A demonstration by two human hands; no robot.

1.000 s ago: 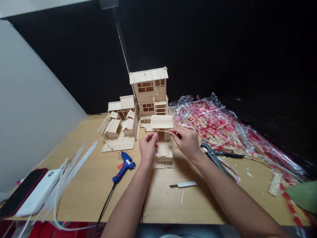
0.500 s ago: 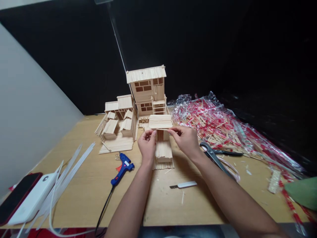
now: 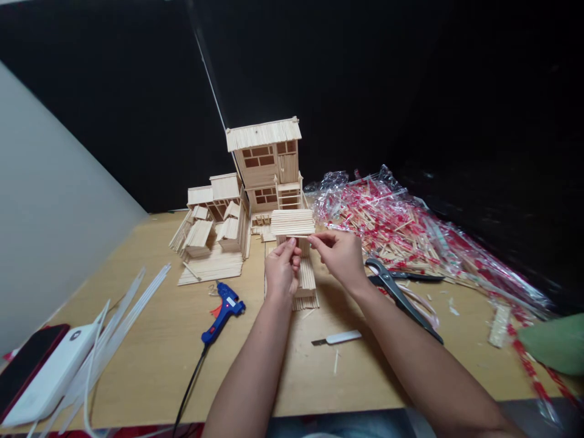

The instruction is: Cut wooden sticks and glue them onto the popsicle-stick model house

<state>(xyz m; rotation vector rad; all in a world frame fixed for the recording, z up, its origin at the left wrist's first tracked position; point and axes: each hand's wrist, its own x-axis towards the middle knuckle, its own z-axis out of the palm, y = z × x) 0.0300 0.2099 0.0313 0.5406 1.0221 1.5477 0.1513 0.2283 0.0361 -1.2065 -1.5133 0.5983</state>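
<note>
A thin wooden stick (image 3: 298,236) lies level along the front edge of a small slatted roof (image 3: 292,222), part of a stick-built model. Its right end is pinched between the thumb and fingers of my right hand (image 3: 340,252). Below the stick's left part is my left hand (image 3: 281,271), thumb and fingers closed near the roof edge; whether they grip the stick is hard to tell. Behind stands a taller wooden model house (image 3: 264,155). My left hand partly hides the lower slatted section (image 3: 307,274).
Another stick model (image 3: 210,267) stands at the left. A blue glue gun (image 3: 223,313), glue sticks (image 3: 132,316), a phone (image 3: 30,359) and a white device (image 3: 55,374) lie left. A cutter (image 3: 337,337) lies in front; scissors (image 3: 395,292) and wrapped sticks (image 3: 387,219) are right.
My left hand has moved right along the roof edge, its fingers now closer to my right hand. My right hand still pinches the stick. The view has shifted slightly.
</note>
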